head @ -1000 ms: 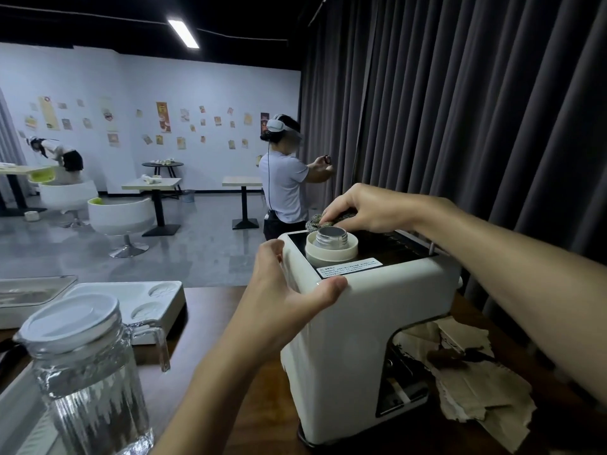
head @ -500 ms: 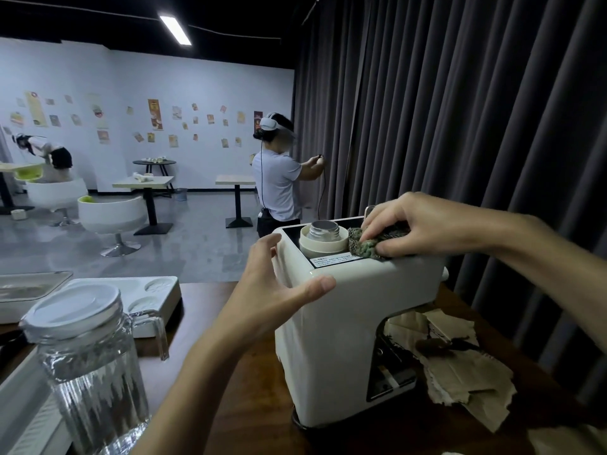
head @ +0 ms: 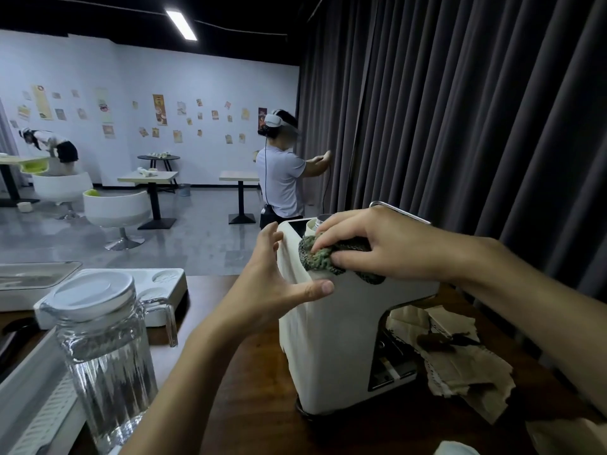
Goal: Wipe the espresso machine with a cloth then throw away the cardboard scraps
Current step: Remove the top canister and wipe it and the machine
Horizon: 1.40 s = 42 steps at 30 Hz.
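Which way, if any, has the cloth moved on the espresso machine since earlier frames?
Yes. The right hand has dragged the cloth from behind the metal cap forward to the near top edge of the espresso machine, above the left hand.

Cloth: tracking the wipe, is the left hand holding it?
No, the right hand grips the cloth; the left hand rests open on the machine.

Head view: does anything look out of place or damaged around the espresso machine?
Yes: torn cardboard scraps lie crumpled on the table beside the espresso machine, their edges ragged. The machine itself stands upright, with the right hand gripping the cloth on its top edge.
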{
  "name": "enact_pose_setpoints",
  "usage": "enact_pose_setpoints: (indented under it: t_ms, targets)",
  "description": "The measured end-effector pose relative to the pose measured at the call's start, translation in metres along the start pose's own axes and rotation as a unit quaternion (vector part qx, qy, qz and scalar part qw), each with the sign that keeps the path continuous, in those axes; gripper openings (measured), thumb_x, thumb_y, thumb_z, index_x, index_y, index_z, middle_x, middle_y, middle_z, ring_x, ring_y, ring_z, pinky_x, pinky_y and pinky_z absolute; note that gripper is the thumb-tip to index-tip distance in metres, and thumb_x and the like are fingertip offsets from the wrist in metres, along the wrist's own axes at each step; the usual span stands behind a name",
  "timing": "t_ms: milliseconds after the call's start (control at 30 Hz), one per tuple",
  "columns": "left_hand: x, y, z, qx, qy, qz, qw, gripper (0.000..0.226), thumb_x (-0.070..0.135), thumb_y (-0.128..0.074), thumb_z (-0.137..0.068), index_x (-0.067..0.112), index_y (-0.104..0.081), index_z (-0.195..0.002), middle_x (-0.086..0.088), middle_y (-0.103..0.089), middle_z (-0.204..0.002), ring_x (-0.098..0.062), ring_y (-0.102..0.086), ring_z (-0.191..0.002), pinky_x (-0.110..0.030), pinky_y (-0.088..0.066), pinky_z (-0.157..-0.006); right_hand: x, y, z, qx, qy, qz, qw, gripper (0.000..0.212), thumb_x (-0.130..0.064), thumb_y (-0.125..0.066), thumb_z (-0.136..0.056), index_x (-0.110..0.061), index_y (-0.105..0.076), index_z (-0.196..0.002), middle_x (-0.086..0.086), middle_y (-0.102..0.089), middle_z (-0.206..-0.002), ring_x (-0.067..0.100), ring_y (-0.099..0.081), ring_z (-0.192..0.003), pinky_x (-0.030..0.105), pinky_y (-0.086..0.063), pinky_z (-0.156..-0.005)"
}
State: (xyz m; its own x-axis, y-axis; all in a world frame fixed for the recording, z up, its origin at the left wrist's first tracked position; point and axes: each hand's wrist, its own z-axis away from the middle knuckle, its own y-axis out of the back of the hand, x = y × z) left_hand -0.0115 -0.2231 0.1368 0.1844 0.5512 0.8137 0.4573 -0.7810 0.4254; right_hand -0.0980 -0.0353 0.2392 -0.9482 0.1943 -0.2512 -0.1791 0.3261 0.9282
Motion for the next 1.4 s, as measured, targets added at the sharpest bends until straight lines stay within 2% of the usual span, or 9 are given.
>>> enact_pose_setpoints:
  t_ms: [267, 433, 633, 733, 833, 1000, 1167, 1233, 1400]
  targets:
    - [0.009, -0.003, 0.003, 0.014, -0.021, -0.045, 0.999, 0.117, 0.077, -0.078, -0.055, 0.045, -0.018, -0.150, 0.016, -0.030, -0.155, 0.007, -0.027, -0.133, -0.023, -0.026, -0.102, 0.021, 0.014, 0.036, 0.083, -0.054, -0.022, 0.995, 0.033, -0.019, -0.067, -0.087, -0.036, -0.064, -0.115, -0.019, -0.062, -0.110, -0.007, -0.057, -0.105, 0.012, -0.048, -0.089]
    - [0.048, -0.011, 0.001, 0.026, -0.096, -0.112, 0.989, 0.076, 0.048, -0.079, -0.077, 0.038, -0.041, -0.142, 0.015, -0.038, -0.145, -0.008, -0.040, -0.133, -0.039, -0.038, -0.111, 0.047, 0.038, 0.065, 0.213, -0.103, -0.117, 0.965, 0.036, -0.006, -0.070, -0.086, -0.031, -0.065, -0.112, -0.007, -0.069, -0.107, 0.001, -0.066, -0.099, 0.015, -0.053, -0.085]
    - [0.115, -0.058, -0.015, 0.102, -0.192, -0.187, 0.958, 0.024, 0.040, -0.069, -0.088, 0.022, -0.073, -0.103, 0.004, -0.062, -0.105, -0.016, -0.062, -0.095, -0.039, -0.051, -0.084, 0.075, 0.043, 0.084, 0.293, -0.177, -0.176, 0.923, 0.029, -0.002, -0.068, -0.086, -0.021, -0.068, -0.109, 0.002, -0.070, -0.102, 0.009, -0.069, -0.090, 0.019, -0.057, -0.076]
    - [0.130, -0.087, -0.032, 0.059, -0.187, -0.270, 0.943, 0.029, 0.046, -0.063, -0.091, 0.019, -0.072, -0.091, 0.000, -0.061, -0.098, -0.023, -0.061, -0.092, -0.039, -0.049, -0.082, 0.087, 0.040, 0.093, 0.321, -0.200, -0.200, 0.904, 0.027, -0.003, -0.069, -0.086, -0.015, -0.068, -0.110, 0.006, -0.070, -0.099, 0.009, -0.070, -0.082, 0.017, -0.057, -0.069]
    - [0.130, -0.109, -0.050, 0.031, -0.147, -0.359, 0.921, 0.040, 0.052, -0.057, -0.093, 0.020, -0.051, -0.070, 0.001, -0.055, -0.084, -0.028, -0.060, -0.094, -0.039, -0.042, -0.080, 0.097, 0.032, 0.102, 0.298, -0.225, -0.214, 0.902, 0.027, -0.003, -0.069, -0.086, -0.016, -0.068, -0.110, 0.006, -0.070, -0.102, 0.012, -0.068, -0.092, 0.019, -0.056, -0.074]
    - [0.115, -0.129, -0.066, 0.051, -0.110, -0.366, 0.923, 0.038, 0.051, -0.061, -0.088, 0.023, -0.047, -0.065, 0.004, -0.065, -0.096, -0.028, -0.060, -0.098, -0.045, -0.037, -0.090, 0.115, 0.016, 0.112, 0.261, -0.240, -0.272, 0.894, 0.028, -0.005, -0.069, -0.087, -0.012, -0.066, -0.114, 0.012, -0.070, -0.106, 0.023, -0.068, -0.099, 0.037, -0.057, -0.088]
    - [0.114, -0.131, -0.071, 0.058, -0.092, -0.315, 0.943, 0.017, 0.045, -0.062, -0.092, 0.031, -0.070, -0.097, 0.005, -0.071, -0.107, -0.023, -0.063, -0.106, -0.042, -0.035, -0.092, 0.125, 0.010, 0.111, 0.238, -0.234, -0.346, 0.877, 0.029, -0.003, -0.064, -0.090, -0.011, -0.062, -0.117, 0.015, -0.071, -0.106, 0.024, -0.071, -0.096, 0.036, -0.058, -0.086]
    - [0.115, -0.126, -0.072, 0.046, -0.090, -0.286, 0.953, 0.013, 0.038, -0.062, -0.093, 0.030, -0.071, -0.099, 0.002, -0.071, -0.108, -0.025, -0.064, -0.107, -0.044, -0.041, -0.095, 0.125, 0.007, 0.110, 0.223, -0.225, -0.383, 0.868, 0.030, -0.003, -0.063, -0.091, -0.011, -0.062, -0.120, 0.015, -0.071, -0.107, 0.023, -0.071, -0.096, 0.036, -0.058, -0.086]
    - [0.120, -0.118, -0.067, 0.024, -0.108, -0.316, 0.942, 0.007, 0.025, -0.058, -0.095, 0.023, -0.065, -0.097, 0.001, -0.070, -0.106, -0.028, -0.059, -0.109, -0.040, -0.031, -0.083, 0.124, 0.003, 0.109, 0.217, -0.182, -0.393, 0.874, 0.027, -0.004, -0.063, -0.090, -0.012, -0.064, -0.116, 0.010, -0.074, -0.101, 0.020, -0.072, -0.096, 0.029, -0.058, -0.081]
